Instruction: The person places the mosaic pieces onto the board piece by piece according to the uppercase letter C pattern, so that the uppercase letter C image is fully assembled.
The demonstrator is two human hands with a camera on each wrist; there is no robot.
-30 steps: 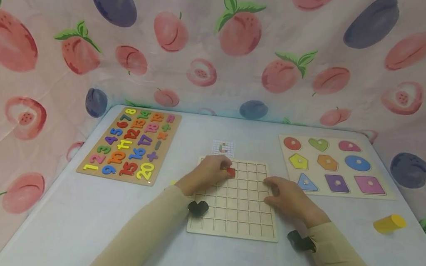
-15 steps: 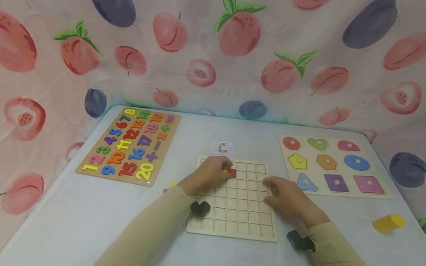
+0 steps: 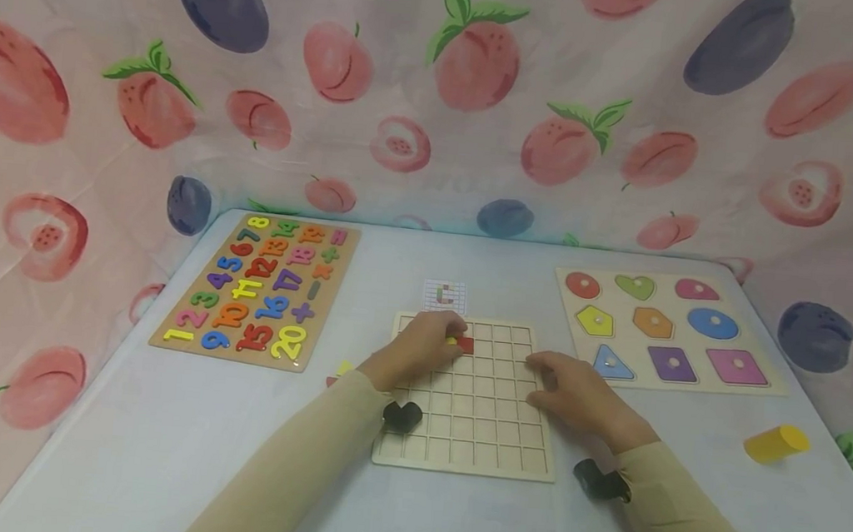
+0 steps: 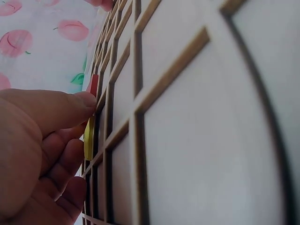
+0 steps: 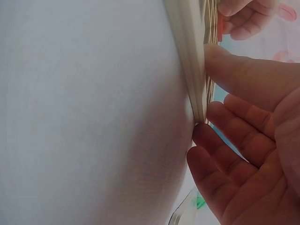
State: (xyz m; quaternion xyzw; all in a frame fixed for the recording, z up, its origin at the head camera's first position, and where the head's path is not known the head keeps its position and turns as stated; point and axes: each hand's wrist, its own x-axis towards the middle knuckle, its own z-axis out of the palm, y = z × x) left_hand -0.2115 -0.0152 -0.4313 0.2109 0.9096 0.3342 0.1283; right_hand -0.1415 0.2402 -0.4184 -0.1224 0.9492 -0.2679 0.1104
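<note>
A pale wooden grid board lies flat on the table in front of me. My left hand is over its upper left part, with thumb and fingertips pinching a small red tile at the board's surface. Directly against the thumb shows a yellow tile, partly covered by the hand. At the board's right edge is my right hand; its thumb lies on the rim and its relaxed fingers touch the side. Behind the board is a small pattern card.
To the left lies a number puzzle; to the right, a shape puzzle. A yellow cylinder rests at the far right. Small yellow and red pieces peek out beside the left forearm. A peach-patterned cloth hangs behind.
My left hand and the red tile have shifted slightly right over the board, uncovering more of the pieces beside the forearm. The right hand has stayed at the board's edge.
</note>
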